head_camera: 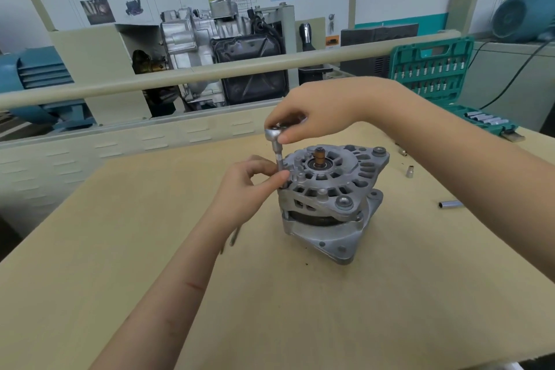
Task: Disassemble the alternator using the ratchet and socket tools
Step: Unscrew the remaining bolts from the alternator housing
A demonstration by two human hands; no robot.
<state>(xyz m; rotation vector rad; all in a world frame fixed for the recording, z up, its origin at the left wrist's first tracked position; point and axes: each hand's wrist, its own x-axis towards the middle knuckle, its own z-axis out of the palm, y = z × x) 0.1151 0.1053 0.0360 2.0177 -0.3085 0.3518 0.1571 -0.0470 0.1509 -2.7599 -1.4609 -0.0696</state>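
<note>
The alternator (332,201) stands on its mounting face near the middle of the wooden table (120,249), shaft end up, with a copper-coloured stub at the centre of its slotted grey housing. At the alternator's left edge a ratchet (272,133) with a slim extension and socket (280,159) stands upright, its lower end seated down into the housing rim. The right hand (306,112) comes in from above the alternator and grips the ratchet head, fingers curled over the top and the thumb pressed against the side of it. The left hand (249,186) sits just left of the alternator, thumb and forefinger pinching the lower part of the extension where it meets the housing, the other fingers loosely curled behind. Just below that wrist a thin metal rod (235,236) lies on the table, partly hidden by the forearm. To the right of the alternator three loose sockets lie apart on the table: a small one (409,171) standing, a longer one (450,204) on its side, and a tiny piece (402,152) farther back. Beyond them, to the alternator's far right, a green tool case (432,69) stands open with rows of bits.
</note>
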